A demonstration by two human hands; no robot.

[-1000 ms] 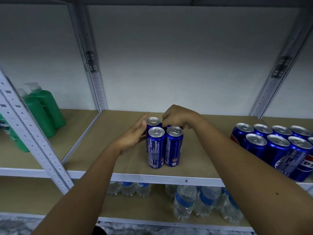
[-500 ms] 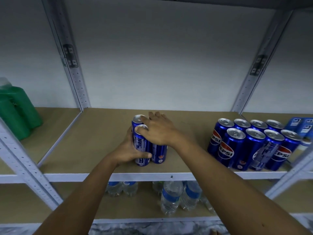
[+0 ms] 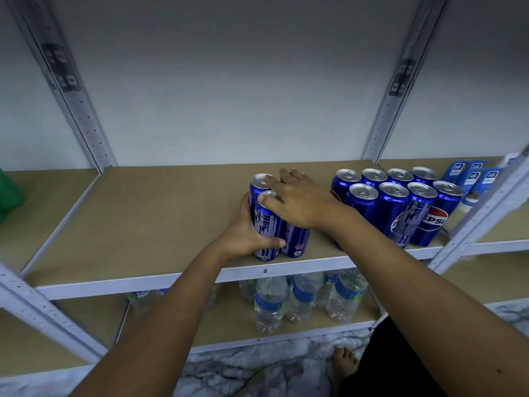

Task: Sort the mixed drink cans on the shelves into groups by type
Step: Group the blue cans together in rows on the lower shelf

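A tight cluster of tall blue Pepsi cans [image 3: 269, 224] stands near the front edge of the brown shelf board [image 3: 143, 222]. My left hand [image 3: 246, 236] wraps the cluster's left side, thumb across the front can. My right hand [image 3: 297, 199] lies flat over the can tops and covers the right cans. To the right, a larger group of several blue Pepsi cans [image 3: 400, 207] stands in two rows, a small gap away from the cluster.
Blue small boxes [image 3: 472, 176] sit behind the right can group. Water bottles [image 3: 303, 299] stand on the shelf below. A green bottle [image 3: 8, 193] shows at the far left. White slotted uprights [image 3: 383, 130] frame the bay. A bare foot [image 3: 343, 362] rests on the marble floor.
Both hands have closed around the small can cluster and slid it to the right, nearer the large Pepsi group. My view has also turned rightward.
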